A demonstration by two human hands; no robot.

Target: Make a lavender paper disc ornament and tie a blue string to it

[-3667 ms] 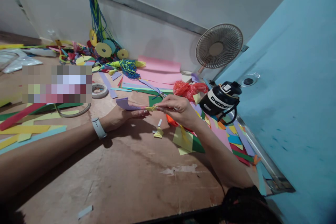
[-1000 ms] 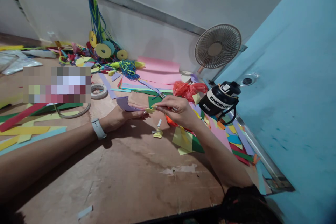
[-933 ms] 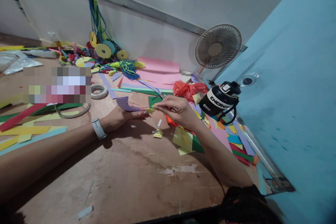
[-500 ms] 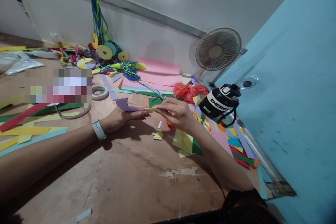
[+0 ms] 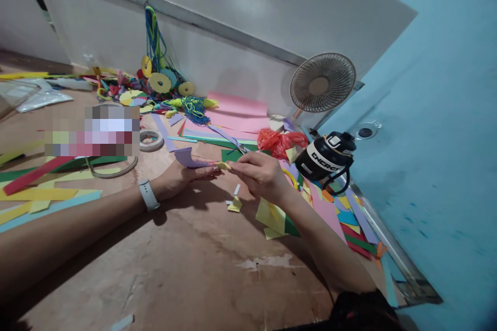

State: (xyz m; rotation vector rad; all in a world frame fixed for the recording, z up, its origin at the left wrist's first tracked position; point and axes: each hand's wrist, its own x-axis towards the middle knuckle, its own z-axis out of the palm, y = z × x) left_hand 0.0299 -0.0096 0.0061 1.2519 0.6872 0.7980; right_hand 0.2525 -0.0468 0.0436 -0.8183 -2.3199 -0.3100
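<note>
My left hand (image 5: 185, 177), with a white watch on its wrist, is closed on a curved purple paper strip (image 5: 184, 158). A small yellow paper piece (image 5: 223, 165) lies at the strip's right end, between the fingertips of both hands. My right hand (image 5: 261, 171) pinches that yellow piece from the other side. Just beyond the right hand are scissors (image 5: 242, 149), partly hidden behind it. Below the hands, on the wooden table (image 5: 186, 258), lie small yellow paper scraps (image 5: 234, 205) and a pale sliver.
Masking tape (image 5: 150, 140) lies left of the hands among coloured strips. A black bottle (image 5: 325, 158), a red plastic bag (image 5: 281, 142) and paper offcuts crowd the right. Pink sheets (image 5: 238, 111), corded discs (image 5: 160, 83) and a fan (image 5: 323, 83) are at the back.
The view has shifted slightly, so the scene sits a little lower. Both hands still hold the papers; the right fingers have turned slightly, covering more of the yellow piece.
</note>
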